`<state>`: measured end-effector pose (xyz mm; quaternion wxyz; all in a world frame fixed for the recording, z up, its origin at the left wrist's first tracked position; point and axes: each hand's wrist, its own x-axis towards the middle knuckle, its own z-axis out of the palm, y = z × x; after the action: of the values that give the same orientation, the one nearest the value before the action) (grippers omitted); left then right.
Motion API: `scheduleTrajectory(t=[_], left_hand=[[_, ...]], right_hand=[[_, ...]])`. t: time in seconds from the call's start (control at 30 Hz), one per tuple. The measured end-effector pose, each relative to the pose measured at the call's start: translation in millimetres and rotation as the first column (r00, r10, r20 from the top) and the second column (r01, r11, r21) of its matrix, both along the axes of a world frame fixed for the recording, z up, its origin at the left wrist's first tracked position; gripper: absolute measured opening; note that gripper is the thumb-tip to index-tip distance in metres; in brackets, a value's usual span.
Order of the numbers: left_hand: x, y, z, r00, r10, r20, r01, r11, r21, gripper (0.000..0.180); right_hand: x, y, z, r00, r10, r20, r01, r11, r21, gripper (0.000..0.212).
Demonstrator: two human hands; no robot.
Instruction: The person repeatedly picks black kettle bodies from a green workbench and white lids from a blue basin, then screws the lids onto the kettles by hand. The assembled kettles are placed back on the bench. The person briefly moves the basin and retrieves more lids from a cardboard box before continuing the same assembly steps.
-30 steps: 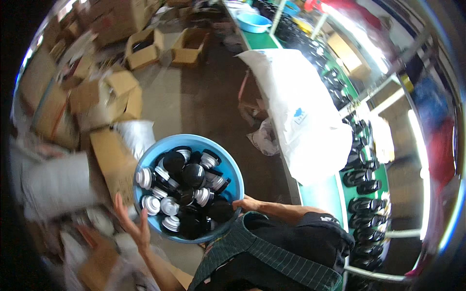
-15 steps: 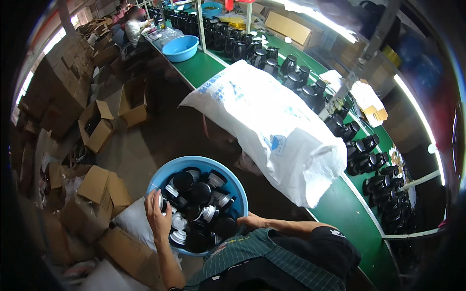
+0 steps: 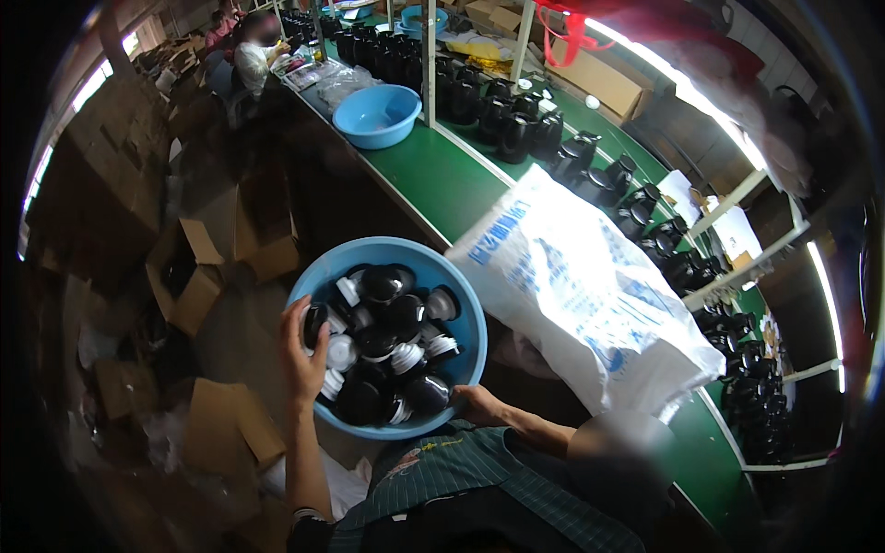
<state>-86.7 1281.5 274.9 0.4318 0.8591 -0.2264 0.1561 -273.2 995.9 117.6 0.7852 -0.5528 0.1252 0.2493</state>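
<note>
A light blue plastic basin (image 3: 472,309) is held up in front of my body, tilted a little. In it lie several round black lids (image 3: 383,282) with white and grey screw-thread stoppers (image 3: 407,358). My left hand (image 3: 306,361) grips the basin's left rim, its thumb and fingers around a black lid (image 3: 314,324) at the edge. At the lower right rim my right hand (image 3: 477,404) is closed on the basin, its fingers partly hidden beneath. A large white woven sack (image 3: 590,295) with blue print lies just right of the basin, over the bench edge.
The green workbench (image 3: 415,170) runs from far left to lower right, with rows of black jugs (image 3: 516,136) behind. On it stands another blue basin (image 3: 378,115). Open cardboard boxes (image 3: 187,276) are on the floor at left. A person (image 3: 253,60) sits far off beside the bench.
The basin has risen toward the bench with both hands still at its rim. The view has shifted, so the sack appears lower and further right.
</note>
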Motion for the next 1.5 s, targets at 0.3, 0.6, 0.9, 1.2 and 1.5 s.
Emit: scheduleTrajectory(t=[0.3, 0.6, 0.9, 1.2, 1.5], left_hand=[[-31, -1, -5, 0.995, -0.098, -0.022, 0.088, 0.957, -0.275, 0.025], [52, 6, -149, 0.920, -0.287, -0.267, 0.271, 0.958, -0.098, 0.027], [214, -80, -273, 0.692, -0.594, -0.411, 0.602, 0.788, -0.125, 0.040], [252, -232, -231, 0.531, -0.777, -0.337, 0.837, 0.544, 0.063, 0.057], [218, -352, -233, 0.268, -0.927, -0.263, 0.949, 0.208, 0.236, 0.092]], right_hand=[[39, 41, -40, 0.861, -0.345, -0.374, 0.476, 0.808, 0.348, 0.034], [166, 6, -209, 0.685, -0.635, -0.357, 0.728, 0.587, 0.353, 0.021], [258, -39, -387, 0.505, -0.810, -0.298, 0.846, 0.395, 0.358, 0.021], [227, 9, -94, 0.493, -0.804, 0.333, 0.865, 0.414, -0.283, 0.087], [222, -101, -117, 0.378, -0.923, 0.077, 0.917, 0.384, 0.110, 0.056]])
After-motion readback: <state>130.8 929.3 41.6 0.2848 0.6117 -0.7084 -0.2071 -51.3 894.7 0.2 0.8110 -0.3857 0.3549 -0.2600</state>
